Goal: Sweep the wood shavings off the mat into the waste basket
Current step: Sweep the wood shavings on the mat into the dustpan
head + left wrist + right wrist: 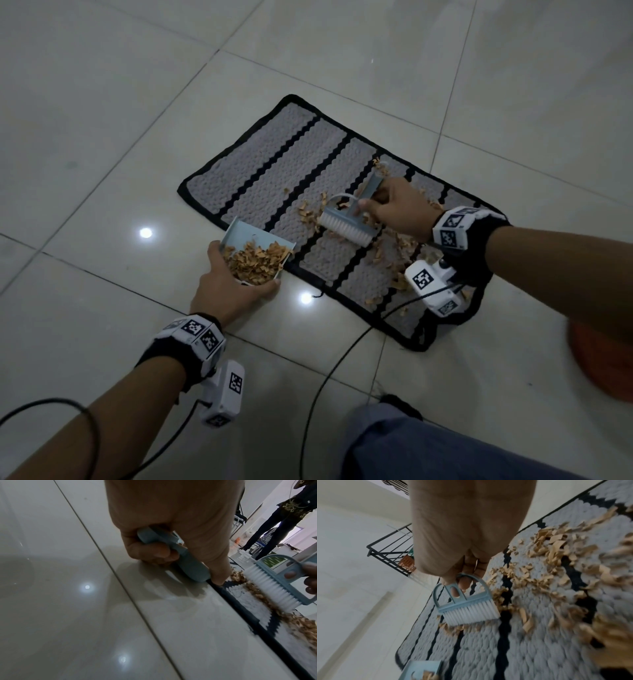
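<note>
A grey mat (pixel 274 161) with black stripes lies on the tiled floor. Tan wood shavings (pixel 390 246) are scattered over its right half (pixel 556 555). My left hand (pixel 229 287) grips a light blue dustpan (pixel 253 246) by its handle (pixel 180 555), with the pan's lip at the mat's near edge. A heap of shavings (pixel 257 263) fills the pan. My right hand (pixel 394 209) grips a small blue brush (pixel 349 222) with white bristles (pixel 471 614) that touch the mat just right of the pan. An orange blurred round shape (pixel 603 363) at the right edge may be the basket.
A black wire rack (pixel 390 553) stands on the floor beyond the mat, seen from the right wrist. Another person's legs (pixel 274 520) stand far off in the left wrist view. A black cable (pixel 342 359) trails across the tiles near my knee (pixel 428 445).
</note>
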